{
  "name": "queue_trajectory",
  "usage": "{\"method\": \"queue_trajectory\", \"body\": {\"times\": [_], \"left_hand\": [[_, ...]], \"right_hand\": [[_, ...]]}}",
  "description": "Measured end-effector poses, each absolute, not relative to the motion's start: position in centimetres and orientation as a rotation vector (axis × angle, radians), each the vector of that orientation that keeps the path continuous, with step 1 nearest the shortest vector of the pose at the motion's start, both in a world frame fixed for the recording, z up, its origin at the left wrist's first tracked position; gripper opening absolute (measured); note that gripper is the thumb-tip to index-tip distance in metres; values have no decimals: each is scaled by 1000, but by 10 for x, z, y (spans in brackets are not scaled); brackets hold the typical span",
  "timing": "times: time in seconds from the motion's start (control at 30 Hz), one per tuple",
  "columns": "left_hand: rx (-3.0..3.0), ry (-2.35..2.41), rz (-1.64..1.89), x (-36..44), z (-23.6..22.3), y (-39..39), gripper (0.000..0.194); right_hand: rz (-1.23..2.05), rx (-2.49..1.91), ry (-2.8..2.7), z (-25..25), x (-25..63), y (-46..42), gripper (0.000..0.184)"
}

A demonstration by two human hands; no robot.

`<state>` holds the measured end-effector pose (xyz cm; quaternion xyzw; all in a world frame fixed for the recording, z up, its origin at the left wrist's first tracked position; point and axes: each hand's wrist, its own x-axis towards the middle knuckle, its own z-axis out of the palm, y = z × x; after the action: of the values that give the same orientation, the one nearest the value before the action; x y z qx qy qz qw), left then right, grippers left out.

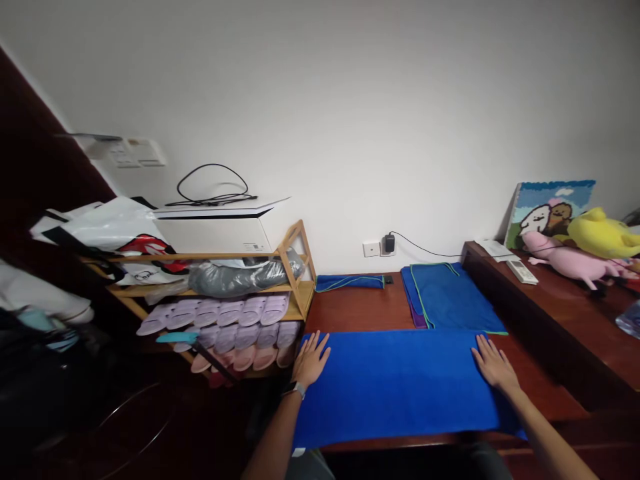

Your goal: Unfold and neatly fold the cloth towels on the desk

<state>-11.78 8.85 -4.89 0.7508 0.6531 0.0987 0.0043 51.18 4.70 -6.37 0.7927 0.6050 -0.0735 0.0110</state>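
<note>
And here we go: a long strip of royal-blue microfibre towel (400, 390) lies flat across the wooden table (350, 313), its plush surface smooth, with only faint creases, and its near edge right at the table's front edge. Both hands are on it, open and palms down, gripping nothing. The left hand (310, 360), a wristwatch (295, 391) on its wrist, presses at the far left corner, fingers spread. The right hand (495, 365) sits at the far edge towards the right end, fingers together. Just beyond, a stack of folded blue towels (450, 297) with green trim rests on the table, and a narrower folded blue towel (350, 283) lies against the wall. To the left stands a bamboo shoe rack (300, 267) loaded with lilac slippers (215, 311), and to the right, plush toys (565, 257) crowd a dark wooden ledge (550, 320).
</note>
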Motion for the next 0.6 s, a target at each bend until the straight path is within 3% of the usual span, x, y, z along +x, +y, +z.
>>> {"method": "queue_trajectory", "body": {"times": [0.13,0.27,0.47,0.6], "left_hand": [[2326,2092,336,-130,-54,83,59],[2348,2095,364,-136,-60,76,59],[2349,2098,351,-131,-55,71,59],[2341,2106,349,-131,-54,69,59]], "right_hand": [[-170,2482,1840,-58,512,46,76],[-30,2464,2058,-34,424,57,73],[-374,2016,2632,-8,223,72,71],[-428,1962,2649,-12,205,67,72]]}}
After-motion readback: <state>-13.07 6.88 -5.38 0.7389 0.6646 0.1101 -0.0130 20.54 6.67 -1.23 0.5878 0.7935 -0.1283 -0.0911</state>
